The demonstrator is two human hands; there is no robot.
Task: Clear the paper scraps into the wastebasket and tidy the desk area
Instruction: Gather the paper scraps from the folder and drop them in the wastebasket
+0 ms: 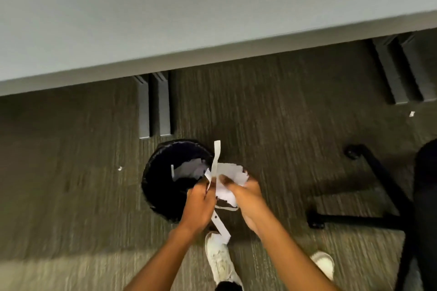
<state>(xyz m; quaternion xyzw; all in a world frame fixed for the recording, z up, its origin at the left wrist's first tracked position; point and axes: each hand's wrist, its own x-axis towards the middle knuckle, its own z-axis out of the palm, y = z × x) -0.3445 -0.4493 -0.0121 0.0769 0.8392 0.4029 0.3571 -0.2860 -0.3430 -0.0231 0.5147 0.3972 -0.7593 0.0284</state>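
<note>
Carpet floor by desk (165,30), left hand (198,203) pinching long strip (216,160), right hand (246,194) clutching paper scraps (230,172) just over wastebasket (160,172) rim; dump step, next likely release, stray bits (411,113) remain.

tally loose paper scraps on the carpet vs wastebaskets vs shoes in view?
Loose scraps on the carpet: 2
Wastebasket: 1
Shoes: 2
Total: 5
</note>
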